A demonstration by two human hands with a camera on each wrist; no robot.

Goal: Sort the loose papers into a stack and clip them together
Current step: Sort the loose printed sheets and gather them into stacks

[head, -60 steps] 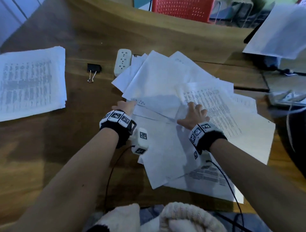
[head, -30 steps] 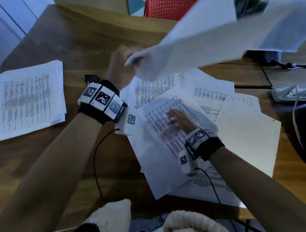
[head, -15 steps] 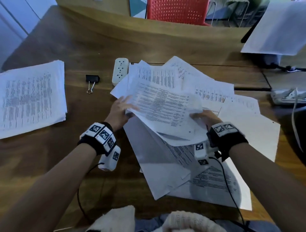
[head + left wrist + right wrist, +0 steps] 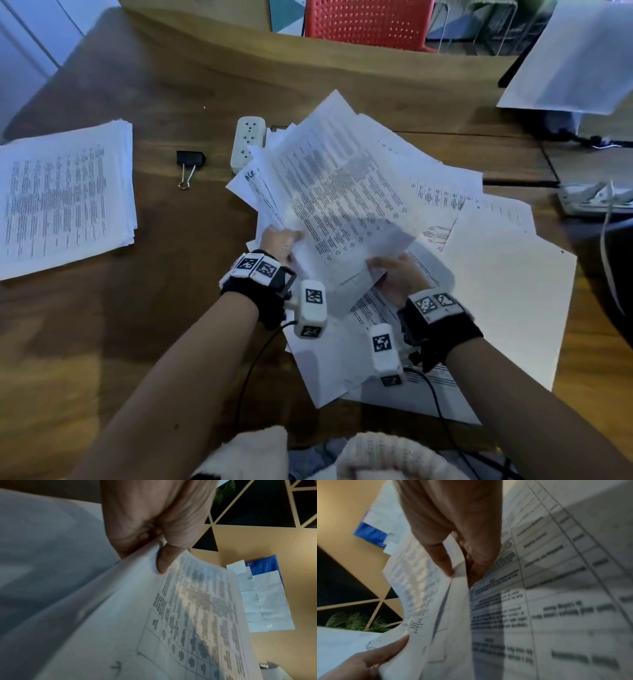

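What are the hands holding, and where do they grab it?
Both hold a bunch of printed papers by its near bottom edge: the left hand pinches the left corner, the right hand the right corner.

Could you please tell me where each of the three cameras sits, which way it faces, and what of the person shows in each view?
Head: worn on the head, looking forward and down at the table; both forearms, left hand and right hand show.
Left wrist: looks along the left hand, whose fingers pinch the held sheets.
Right wrist: looks along the right hand; the left hand's fingers show at lower left.
Shared: all three show the held sheets.
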